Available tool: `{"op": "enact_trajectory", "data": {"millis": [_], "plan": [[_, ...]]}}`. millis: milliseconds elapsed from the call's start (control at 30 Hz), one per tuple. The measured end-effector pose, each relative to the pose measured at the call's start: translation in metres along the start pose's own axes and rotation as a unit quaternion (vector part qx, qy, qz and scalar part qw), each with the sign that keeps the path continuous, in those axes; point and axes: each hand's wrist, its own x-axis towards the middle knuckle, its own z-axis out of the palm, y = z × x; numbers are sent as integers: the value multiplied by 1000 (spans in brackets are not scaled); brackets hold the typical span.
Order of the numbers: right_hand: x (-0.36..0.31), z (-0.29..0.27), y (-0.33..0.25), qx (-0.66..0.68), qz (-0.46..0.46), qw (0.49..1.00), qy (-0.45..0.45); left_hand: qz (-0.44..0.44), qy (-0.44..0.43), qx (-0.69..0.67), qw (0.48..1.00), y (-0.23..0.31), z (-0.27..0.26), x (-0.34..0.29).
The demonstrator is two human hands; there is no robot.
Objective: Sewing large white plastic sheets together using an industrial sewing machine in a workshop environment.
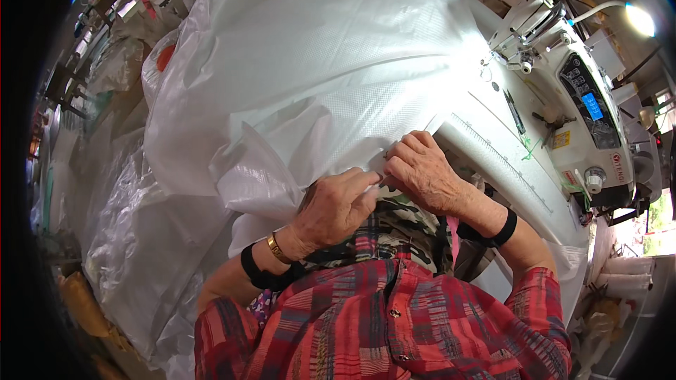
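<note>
A large sheet of white woven plastic (pixel 303 49) spreads over the worktable and hangs down toward my lap. Near its closest edge, my left hand (pixel 336 205) is closed, with thumb and fingers pinching the plastic. My right hand (pixel 422 174) sits just beside it to the right, fingers curled and pressed on the same edge. The two hands almost touch at the fingertips. What exactly lies between the fingers is partly hidden. A loose fold (pixel 259 177) of the sheet stands up left of my left hand.
On the right stands a white sewing machine (pixel 563 84) with a lit blue display, under a bright lamp (pixel 639 20). Dark thread snips (pixel 515 112) and green thread (pixel 528 148) lie on its table, beside a ruler scale (pixel 493 151). Crumpled clear plastic (pixel 116 63) is piled at far left.
</note>
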Motion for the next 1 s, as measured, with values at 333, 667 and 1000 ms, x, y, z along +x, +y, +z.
{"op": "enact_trajectory", "data": {"millis": [333,667,1000], "plan": [[-1,-15,39,-10,26,1000,-12,27,31,88,995,1,-1,5],[-12,-34,92,-32,81,996,15,21,42,37,998,-4,-12,5],[-26,-46,138,-96,103,990,28,-2,-25,-30,999,-19,-19,12]]}}
